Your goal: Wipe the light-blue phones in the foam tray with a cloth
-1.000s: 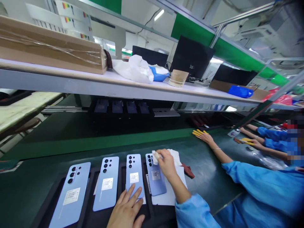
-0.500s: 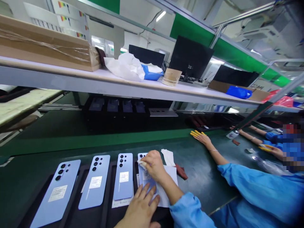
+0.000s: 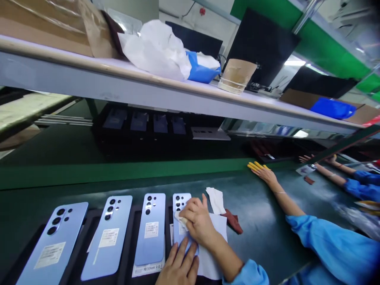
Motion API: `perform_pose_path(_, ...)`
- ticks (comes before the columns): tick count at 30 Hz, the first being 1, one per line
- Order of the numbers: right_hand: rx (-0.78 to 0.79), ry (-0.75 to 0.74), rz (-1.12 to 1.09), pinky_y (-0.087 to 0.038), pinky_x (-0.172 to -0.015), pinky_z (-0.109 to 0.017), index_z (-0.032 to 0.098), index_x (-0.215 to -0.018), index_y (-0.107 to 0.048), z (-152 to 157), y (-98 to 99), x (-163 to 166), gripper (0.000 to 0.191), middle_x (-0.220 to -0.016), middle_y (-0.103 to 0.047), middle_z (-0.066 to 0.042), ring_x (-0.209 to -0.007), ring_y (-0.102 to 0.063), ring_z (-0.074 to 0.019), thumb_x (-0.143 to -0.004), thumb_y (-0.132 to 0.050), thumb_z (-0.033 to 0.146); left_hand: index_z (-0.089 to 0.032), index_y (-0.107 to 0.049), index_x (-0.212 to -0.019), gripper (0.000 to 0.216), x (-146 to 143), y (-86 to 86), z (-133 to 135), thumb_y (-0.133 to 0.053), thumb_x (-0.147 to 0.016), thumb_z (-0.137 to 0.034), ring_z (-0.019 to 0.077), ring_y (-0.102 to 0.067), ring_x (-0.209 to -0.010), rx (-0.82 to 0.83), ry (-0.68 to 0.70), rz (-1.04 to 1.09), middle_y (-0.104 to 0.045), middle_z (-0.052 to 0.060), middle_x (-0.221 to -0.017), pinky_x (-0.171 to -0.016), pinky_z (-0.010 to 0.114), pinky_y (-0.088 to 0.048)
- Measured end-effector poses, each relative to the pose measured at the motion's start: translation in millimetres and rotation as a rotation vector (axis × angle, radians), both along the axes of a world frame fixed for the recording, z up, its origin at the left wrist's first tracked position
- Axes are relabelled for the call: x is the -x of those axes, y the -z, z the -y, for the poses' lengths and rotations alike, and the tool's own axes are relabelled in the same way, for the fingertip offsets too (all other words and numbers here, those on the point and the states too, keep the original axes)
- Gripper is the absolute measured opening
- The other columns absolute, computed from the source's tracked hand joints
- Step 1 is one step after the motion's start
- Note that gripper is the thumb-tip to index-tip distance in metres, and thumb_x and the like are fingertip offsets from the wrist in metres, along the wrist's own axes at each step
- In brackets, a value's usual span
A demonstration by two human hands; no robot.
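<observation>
Left hand laid flat on near end of rightmost phone; fingers slightly spread, nothing gripped. Phone placed back up, directly under both hands, long axis run away from wearer. Its middle is crossed from the right by the right hand, fingers curled around a white wipe, pressed below the camera cluster. Camera end left uncovered. Farther off, to the right: dark red cloth, then white cloth.
</observation>
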State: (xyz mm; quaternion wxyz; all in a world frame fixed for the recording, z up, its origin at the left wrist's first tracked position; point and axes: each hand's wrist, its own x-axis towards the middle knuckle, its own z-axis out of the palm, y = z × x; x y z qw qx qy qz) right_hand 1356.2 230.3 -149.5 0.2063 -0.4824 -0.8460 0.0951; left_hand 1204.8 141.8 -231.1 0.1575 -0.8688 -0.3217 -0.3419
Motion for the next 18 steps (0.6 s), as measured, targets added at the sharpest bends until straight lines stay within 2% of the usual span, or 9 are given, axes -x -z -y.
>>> perform_pose_path(1, 0.011, -0.022, 0.005, 0.0, -0.112, -0.062, 0.031, -0.099, -0.072, -3, -0.6, 5, 0.034, -0.088, -0.066, 0.001, -0.105, -0.05, -0.0221, -0.078, -0.065, 0.004, -0.024, -0.066, -0.103, 0.013, 0, -0.1, 0, -0.058, -0.094, -0.027, 0.024, -0.044, -0.135, 0.007, -0.005, 0.007, -0.069, 0.0, -0.12, -0.123, 0.045, -0.005)
perform_pose_path(5, 0.119, -0.061, 0.029, 0.002, -0.109, -0.067, 0.031, -0.093, -0.073, -30, -13.7, 23, 0.02, -0.089, -0.066, 0.002, -0.106, -0.049, -0.023, -0.083, -0.068, 0.014, -0.025, -0.064, -0.115, 0.022, 5, -9.0, -3, -0.057, -0.095, -0.03, 0.0232, -0.044, -0.135, 0.047, 0.018, -0.122, -0.064, 0.0, -0.131, -0.123, 0.043, -0.008)
perform_pose_path(8, 0.133, -0.065, 0.051, 0.001, -0.109, -0.068, 0.029, -0.09, -0.073, -53, -25.2, 27, 0.015, -0.088, -0.066, 0.002, -0.104, -0.05, -0.0222, -0.086, -0.067, 0.016, -0.024, -0.066, -0.11, 0.019, 6, -14.2, -6, -0.059, -0.094, -0.029, 0.0252, -0.041, -0.138, 0.032, 0.006, -0.076, -0.066, 0.001, -0.127, -0.123, 0.046, -0.005)
perform_pose_path(11, 0.094, -0.059, 0.054, -0.001, -0.11, -0.066, 0.028, -0.09, -0.073, -63, -28.0, 20, 0.017, -0.087, -0.066, 0.002, -0.104, -0.05, -0.022, -0.086, -0.067, 0.013, -0.024, -0.067, -0.106, 0.015, 2, -12.5, -6, -0.059, -0.094, -0.026, 0.0262, -0.039, -0.14, 0.014, 0.002, -0.029, -0.067, 0.001, -0.124, -0.123, 0.047, -0.003)
perform_pose_path(14, 0.043, 0.017, 0.02, -0.006, -0.11, -0.063, 0.027, -0.093, -0.072, -55, -20.6, 6, 0.021, -0.09, -0.066, 0.001, -0.102, -0.052, -0.0217, -0.086, -0.064, 0.01, -0.022, -0.068, -0.099, 0.012, -5, -5.5, -7, -0.058, -0.093, -0.023, 0.0272, -0.036, -0.141, -0.008, -0.021, 0.079, -0.07, 0.001, -0.118, -0.124, 0.047, -0.007)
perform_pose_path(18, -0.034, 0.07, -0.053, -0.009, -0.109, -0.062, 0.026, -0.095, -0.071, -24, -4.0, -4, 0.023, -0.089, -0.065, -0.001, -0.101, -0.053, -0.0226, -0.085, -0.06, 0.008, -0.021, -0.067, -0.092, 0.011, -13, 3.1, -7, -0.056, -0.091, -0.02, 0.0269, -0.038, -0.14, -0.027, -0.027, 0.162, -0.071, 0.002, -0.113, -0.123, 0.047, -0.01)
